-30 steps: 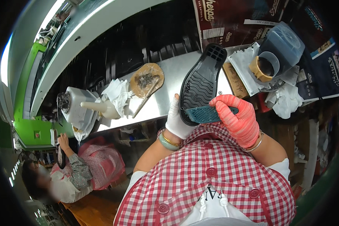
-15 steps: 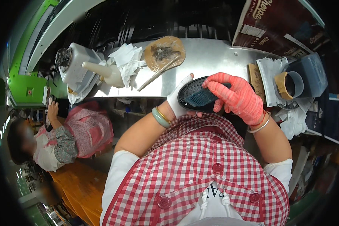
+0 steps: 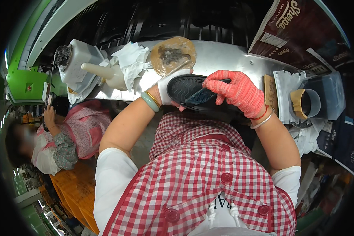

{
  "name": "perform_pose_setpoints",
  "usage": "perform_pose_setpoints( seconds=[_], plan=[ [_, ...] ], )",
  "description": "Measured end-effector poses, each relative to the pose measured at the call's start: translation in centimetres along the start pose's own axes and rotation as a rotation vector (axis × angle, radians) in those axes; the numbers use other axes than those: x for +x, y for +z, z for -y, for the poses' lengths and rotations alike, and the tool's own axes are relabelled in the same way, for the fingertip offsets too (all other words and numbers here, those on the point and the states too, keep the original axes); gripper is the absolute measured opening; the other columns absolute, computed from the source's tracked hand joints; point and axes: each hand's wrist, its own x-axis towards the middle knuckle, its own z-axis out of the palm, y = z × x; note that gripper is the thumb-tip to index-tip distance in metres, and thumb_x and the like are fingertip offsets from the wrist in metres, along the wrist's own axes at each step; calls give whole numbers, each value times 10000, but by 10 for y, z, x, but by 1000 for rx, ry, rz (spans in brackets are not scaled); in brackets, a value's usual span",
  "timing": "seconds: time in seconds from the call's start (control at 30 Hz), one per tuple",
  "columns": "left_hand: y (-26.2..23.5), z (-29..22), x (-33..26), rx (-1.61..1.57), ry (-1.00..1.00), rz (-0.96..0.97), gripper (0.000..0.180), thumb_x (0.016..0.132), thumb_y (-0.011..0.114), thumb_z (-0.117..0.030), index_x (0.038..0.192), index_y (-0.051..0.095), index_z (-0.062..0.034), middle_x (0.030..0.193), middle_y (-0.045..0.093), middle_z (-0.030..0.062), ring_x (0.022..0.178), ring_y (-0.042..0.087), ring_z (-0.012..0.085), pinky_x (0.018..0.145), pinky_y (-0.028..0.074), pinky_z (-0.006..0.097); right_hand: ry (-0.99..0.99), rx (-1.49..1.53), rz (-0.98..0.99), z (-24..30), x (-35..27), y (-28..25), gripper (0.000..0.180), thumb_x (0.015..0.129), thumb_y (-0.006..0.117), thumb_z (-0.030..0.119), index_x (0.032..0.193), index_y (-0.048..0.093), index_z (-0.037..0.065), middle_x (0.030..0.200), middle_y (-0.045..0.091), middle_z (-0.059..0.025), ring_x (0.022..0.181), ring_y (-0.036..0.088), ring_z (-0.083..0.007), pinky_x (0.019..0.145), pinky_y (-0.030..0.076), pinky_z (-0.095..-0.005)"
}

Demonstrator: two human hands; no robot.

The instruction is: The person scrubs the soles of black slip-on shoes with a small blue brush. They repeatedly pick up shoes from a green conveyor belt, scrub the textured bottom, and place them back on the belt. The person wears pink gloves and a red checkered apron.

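My left hand (image 3: pixel 165 87), in a white fingerless glove, grips a black shoe sole (image 3: pixel 180 89) by its left end, with the ridged tread facing up. In my right hand (image 3: pixel 240 93), covered by a red knit glove, is a brush (image 3: pixel 201 96) with a black back and dark blue bristles. The brush slants across the sole and appears to touch its tread. My right hand hides the far end of the sole.
A metal bench (image 3: pixel 224 59) carries a plastic-covered round pad (image 3: pixel 173 57), a cream squeeze bottle (image 3: pixel 115 76), white rags (image 3: pixel 131 63) and a white container (image 3: pixel 82 63). A clear bin (image 3: pixel 330 96) and cardboard box (image 3: pixel 303 35) stand right. Another person (image 3: pixel 74 129) works at left.
Both hands and the sole have shifted left. The brush has slid toward the sole's near edge and tilted more steeply. Both hands have kept their hold.
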Motion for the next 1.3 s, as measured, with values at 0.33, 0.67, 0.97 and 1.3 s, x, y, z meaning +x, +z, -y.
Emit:
perform_pose_setpoints(
  seconds=[0.33,0.67,0.97,1.3],
  plan=[
    [24,-20,-1,74,-79,-245,508,875,460,-475,1095,595,-37,878,676,128,559,643,239,351,486,349,31,-40,5,-7,-3,-30,283,805,669,261,949,668,17,796,639,-49,550,551,-100,562,454,-227],
    [26,-28,1,67,35,-230,451,879,516,-416,989,606,12,863,665,169,635,648,266,511,533,344,64,-110,-14,-7,-15,-52,283,801,669,265,956,666,27,782,640,-44,557,557,-98,557,450,-223],
    [27,-31,3,99,-43,-228,414,873,537,-405,945,619,-6,841,669,155,650,652,239,537,533,325,98,-75,-73,-27,-39,-71,236,821,599,221,925,664,19,760,614,-11,584,554,-81,582,439,-206],
    [27,-18,6,107,-56,-106,513,855,512,-501,963,620,-11,796,666,147,523,611,252,393,486,329,119,30,-218,-49,-90,-87,210,822,657,182,934,666,5,797,622,-11,632,537,-71,602,460,-207]
  ],
)
